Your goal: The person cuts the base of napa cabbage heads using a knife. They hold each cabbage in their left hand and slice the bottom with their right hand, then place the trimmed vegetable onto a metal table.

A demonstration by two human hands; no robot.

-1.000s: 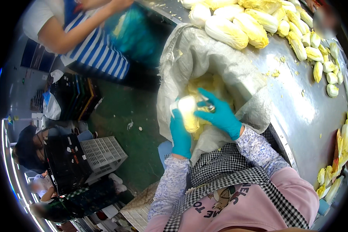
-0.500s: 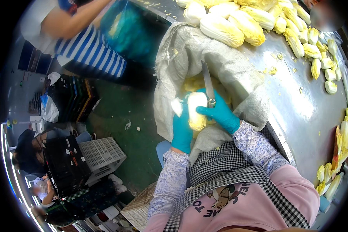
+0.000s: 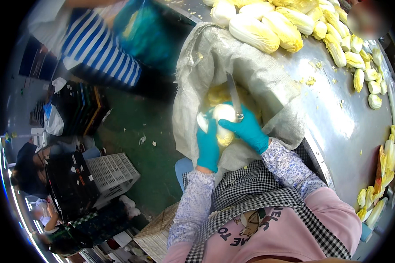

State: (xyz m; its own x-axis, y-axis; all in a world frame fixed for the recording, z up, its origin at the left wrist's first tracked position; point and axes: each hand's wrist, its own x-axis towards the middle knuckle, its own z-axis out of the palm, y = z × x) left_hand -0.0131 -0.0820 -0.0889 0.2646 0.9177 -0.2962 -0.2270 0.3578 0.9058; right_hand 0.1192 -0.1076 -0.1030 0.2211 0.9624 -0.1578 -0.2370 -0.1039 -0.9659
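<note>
A small pale napa cabbage (image 3: 226, 131) is held between my gloved hands, its white base end tilted up toward me. My left hand (image 3: 208, 147), in a teal glove, grips it from the left side, and a loose white leaf piece (image 3: 202, 122) sticks out beside my fingers. My right hand (image 3: 250, 131) is closed on a knife (image 3: 233, 94), whose blade points away from me, while the thumb presses on the cabbage. Below them gapes a whitish woven sack (image 3: 191, 92) with yellow leaves (image 3: 218, 94) inside.
Napa cabbages (image 3: 254, 33) are heaped on the metal table (image 3: 333, 118), with more along its right edge. At upper left a co-worker in a striped apron (image 3: 103, 48) stands by a teal bag (image 3: 147, 39). Crates (image 3: 114, 175) and other people are on the left.
The cabbage has tipped so that its base end faces me more. Both hands stay over the sack, and the knife remains in my right hand. The co-worker's arm has moved.
</note>
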